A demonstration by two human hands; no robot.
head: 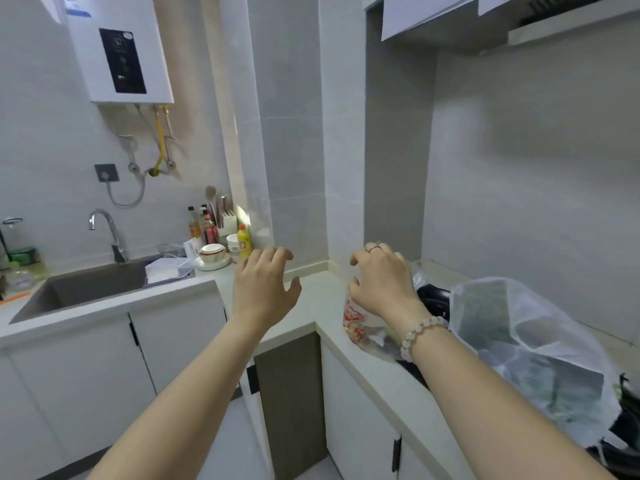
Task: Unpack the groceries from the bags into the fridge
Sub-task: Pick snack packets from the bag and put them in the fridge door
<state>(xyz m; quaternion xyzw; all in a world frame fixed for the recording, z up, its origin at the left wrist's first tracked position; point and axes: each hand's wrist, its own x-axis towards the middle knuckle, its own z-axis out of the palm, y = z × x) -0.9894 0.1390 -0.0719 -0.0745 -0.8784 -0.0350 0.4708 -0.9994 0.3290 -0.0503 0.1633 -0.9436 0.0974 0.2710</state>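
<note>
A clear plastic bag with red print (354, 323) stands on the pale counter (322, 306) near the inner corner. My right hand (381, 282), with a bead bracelet on the wrist, is at the bag's top, and its curled fingers and thumb seem to pinch the plastic there. My left hand (265, 282) hovers over the counter to the left of the bag, fingers spread and loosely bent, holding nothing. To the right sits a large white translucent bag (519, 341) with green contents. A black bag (433, 299) lies behind the two. No fridge is in view.
A sink (86, 289) with a tap (107, 233) is set in the counter at left, with a white box (166, 270) at its edge. Bottles, stacked bowls (213, 254) and a yellow bottle (244, 242) crowd the back corner. A water heater (117, 50) hangs above.
</note>
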